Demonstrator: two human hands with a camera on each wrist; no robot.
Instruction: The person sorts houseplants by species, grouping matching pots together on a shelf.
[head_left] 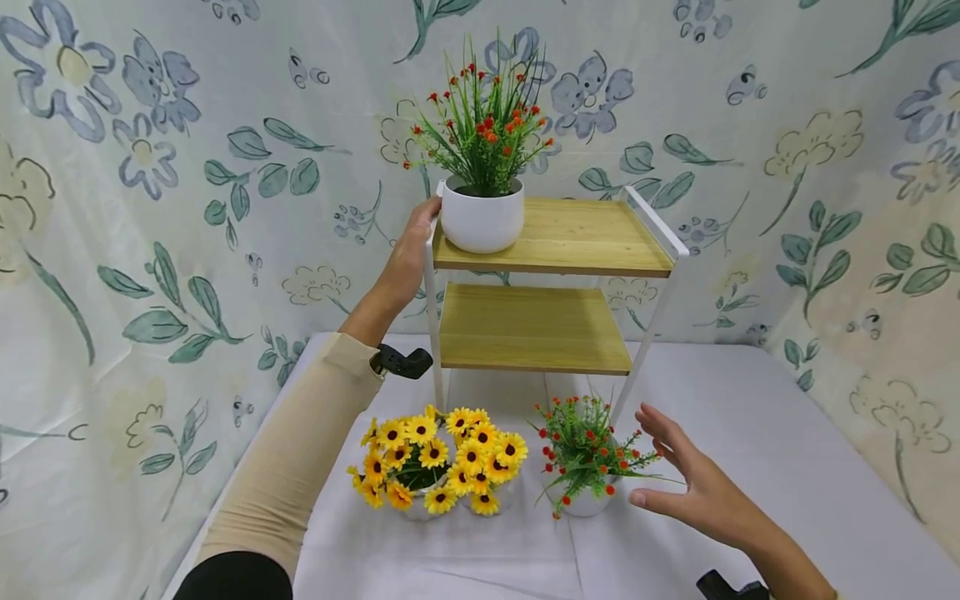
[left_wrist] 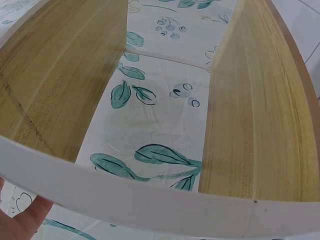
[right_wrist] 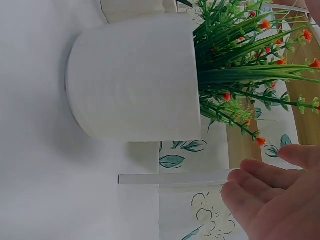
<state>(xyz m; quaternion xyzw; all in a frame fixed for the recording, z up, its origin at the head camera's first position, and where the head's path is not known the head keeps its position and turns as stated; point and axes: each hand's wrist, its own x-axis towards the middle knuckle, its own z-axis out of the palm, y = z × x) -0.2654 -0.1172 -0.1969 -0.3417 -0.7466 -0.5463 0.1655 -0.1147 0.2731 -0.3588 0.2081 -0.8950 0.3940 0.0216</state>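
Shelf [head_left: 577,237], two-tier, white frame with wooden boards, stands on the white-covered table [head_left: 772,417]. Left hand [head_left: 405,262] grips the shelf's upper left side by the white rail [left_wrist: 120,192]; fingers bend round it, tips mostly hidden (cannot tell if they are spread or pressed together). White round pot [head_left: 483,218] with grassy red-flowered plant [head_left: 489,137] sits upright on the upper board, at its left end, just beside that hand. Lower board [head_left: 536,329] is under it.

Right hand [head_left: 708,496] is near the smaller red-flowered plant [head_left: 588,446], on its right side, apart from the pot. Fingers extended and close to each other, thumb held well away from them, pinching nothing. That plant's white pot [right_wrist: 135,80] stands on the table, in front of the shelf's right end. Left of it, also on the table and close together: left yellow flower clump [head_left: 397,456] and right yellow flower clump [head_left: 472,457] (dark centres, pots mostly hidden by blooms).

Beige sleeve [head_left: 292,454] covers the left forearm; black wrist device [head_left: 403,362] at its cuff. Behind everything, cloth backdrop [head_left: 360,75] printed with blue flowers and green leaves.
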